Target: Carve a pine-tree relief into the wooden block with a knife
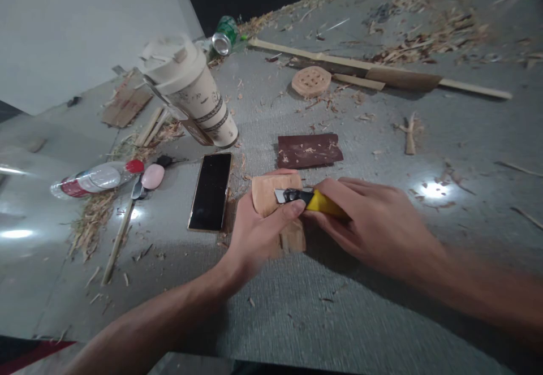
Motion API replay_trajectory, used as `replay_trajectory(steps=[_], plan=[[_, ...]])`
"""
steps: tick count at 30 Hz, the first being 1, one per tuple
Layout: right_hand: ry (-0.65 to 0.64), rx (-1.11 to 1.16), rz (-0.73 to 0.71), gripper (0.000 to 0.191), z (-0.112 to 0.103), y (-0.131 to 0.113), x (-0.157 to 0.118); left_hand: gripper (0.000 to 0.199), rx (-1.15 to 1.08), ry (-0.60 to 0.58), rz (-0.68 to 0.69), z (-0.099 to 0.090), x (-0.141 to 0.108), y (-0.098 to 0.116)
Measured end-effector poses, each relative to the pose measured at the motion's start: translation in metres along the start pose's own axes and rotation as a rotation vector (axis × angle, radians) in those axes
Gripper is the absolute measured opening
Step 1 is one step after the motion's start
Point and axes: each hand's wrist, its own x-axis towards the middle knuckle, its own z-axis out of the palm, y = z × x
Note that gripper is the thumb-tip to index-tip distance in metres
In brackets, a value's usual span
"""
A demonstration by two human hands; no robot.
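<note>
Head cam: bottle point(91, 180) lying on its side w/ red cap, phone point(211, 192) resting flat nearby; L hand point(258, 228) gripping wood block point(276, 189) in front of brown sheet point(309, 150), thumb touching knife; R hand point(360, 211) clasping yellow knife point(324, 203), blade lying over block.

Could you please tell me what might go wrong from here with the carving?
The left hand grips the pale carved wooden block with its thumb right against the yellow-and-black utility knife, so a slip could cut it. The black rectangular phone with a gold edge lies close by the left hand, and might be knocked or scratched by a stray movement.
</note>
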Motion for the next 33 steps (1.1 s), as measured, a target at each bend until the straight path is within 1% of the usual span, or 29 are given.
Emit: replay_trajectory(steps=[4, 6, 12, 15, 19, 25, 29, 33], plan=[[0.001, 0.029, -0.004, 0.035, 0.000, 0.001, 0.001, 0.049, 0.014, 0.005, 0.003, 0.001, 0.000, 0.003], [0.006, 0.027, -0.028, 0.036, -0.003, 0.004, 0.002, 0.050, 0.007, -0.003, 0.003, 0.002, 0.001, 0.005], [-0.015, -0.079, -0.141, 0.032, -0.015, 0.012, 0.007, 0.055, -0.034, -0.068, -0.121, 0.004, 0.004, 0.010], [-0.023, -0.101, -0.171, 0.031, -0.018, 0.015, 0.008, 0.055, -0.047, -0.082, -0.120, 0.003, 0.004, 0.008], [-0.020, -0.081, -0.134, 0.033, -0.015, 0.014, 0.005, 0.049, -0.037, -0.088, -0.074, 0.002, 0.004, 0.006], [0.003, -0.031, -0.049, 0.036, -0.008, 0.005, 0.001, 0.043, 0.005, -0.032, -0.018, 0.002, 0.004, 0.008], [0.012, -0.008, -0.022, 0.033, -0.004, 0.002, 0.000, 0.047, 0.028, 0.015, -0.003, 0.003, 0.002, 0.007], [0.011, 0.004, 0.000, 0.033, -0.001, 0.000, 0.000, 0.049, 0.016, 0.012, 0.008, 0.002, 0.002, 0.004]])
